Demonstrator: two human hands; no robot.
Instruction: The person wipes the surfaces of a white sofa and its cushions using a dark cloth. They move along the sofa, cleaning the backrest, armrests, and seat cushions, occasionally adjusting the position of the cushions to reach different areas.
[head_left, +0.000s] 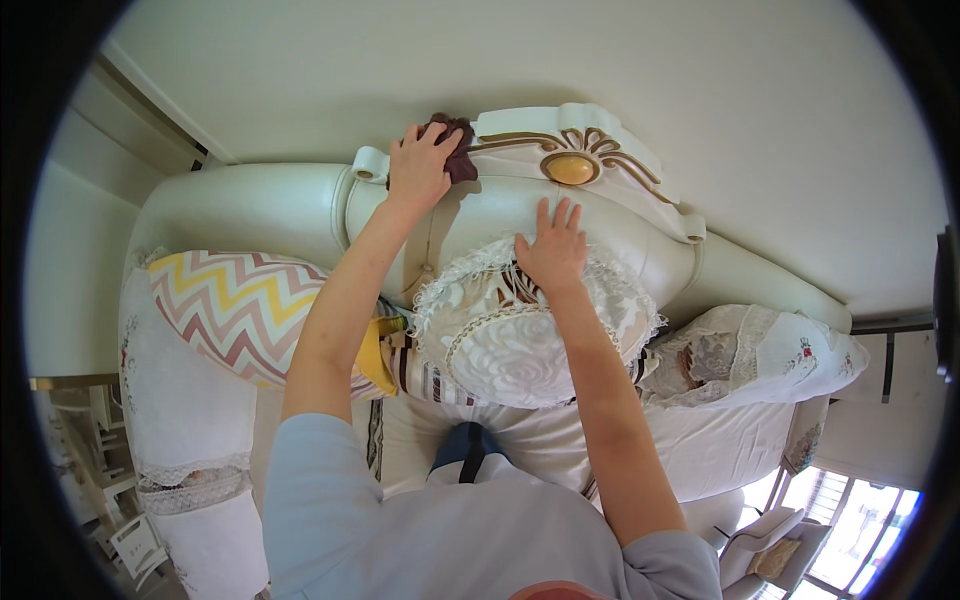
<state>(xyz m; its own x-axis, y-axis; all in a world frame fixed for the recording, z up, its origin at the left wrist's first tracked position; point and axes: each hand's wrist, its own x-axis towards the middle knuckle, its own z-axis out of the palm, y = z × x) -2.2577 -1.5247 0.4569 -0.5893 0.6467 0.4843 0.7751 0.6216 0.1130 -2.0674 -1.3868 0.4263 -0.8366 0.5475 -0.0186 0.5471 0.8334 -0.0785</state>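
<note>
My left hand (425, 166) grips a bunched dark maroon cloth (463, 161) against the left end of a carved white crest (517, 124) with gold trim. The crest runs along the top of a cream leather sofa back (480, 202), and an amber oval boss (571, 169) sits at its middle. My right hand (555, 247) rests with fingers spread below that boss, fingertips on the leather and palm by the upper edge of a round white lace cushion (517, 352). Nothing is held in it.
A zigzag-patterned cushion (240, 307) leans at the left, with a yellow cloth piece (375, 356) beside it. Embroidered lace covers drape the left arm (187, 427) and a cushion at right (787, 356). A pale wall (750, 112) rises behind the sofa. An armchair (772, 544) stands lower right.
</note>
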